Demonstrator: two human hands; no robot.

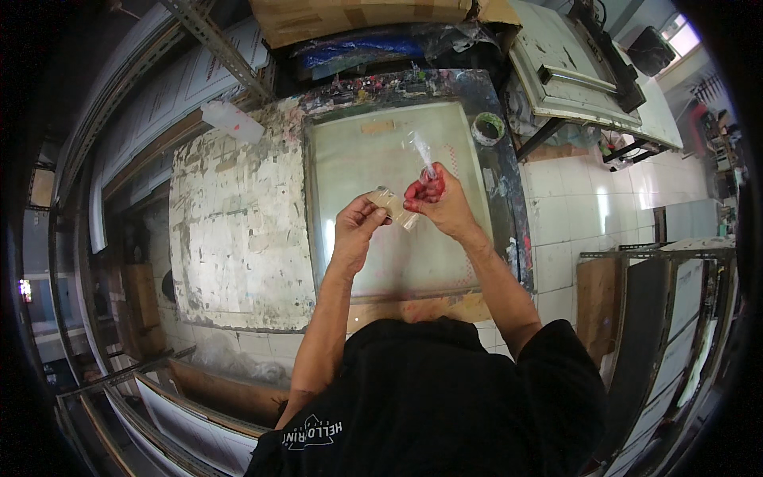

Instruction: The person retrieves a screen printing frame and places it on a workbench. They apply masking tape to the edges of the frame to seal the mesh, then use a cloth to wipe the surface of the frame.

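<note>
My left hand (359, 226) pinches a short piece of shiny tan tape (385, 199) between thumb and fingers. Close beside it, my right hand (439, 200) has red-stained fingertips curled near the tape's right side; whether they touch it I cannot tell. A crumpled clear plastic strip (422, 148) sticks up from the right hand's grip. Both hands are above a framed printing screen (373, 254) with pale, translucent mesh. Near the screen's far edge lies a tan tape patch (377, 126). Faint red marks show along the mesh's right side.
A worn, paint-flecked board (238, 230) lies left of the screen, with a white plastic bottle (232, 120) at its far edge. A round, green-edged tub or roll (487, 129) sits right of the screen. Metal racks (199, 32) stand left; another worktable (572, 87) stands far right.
</note>
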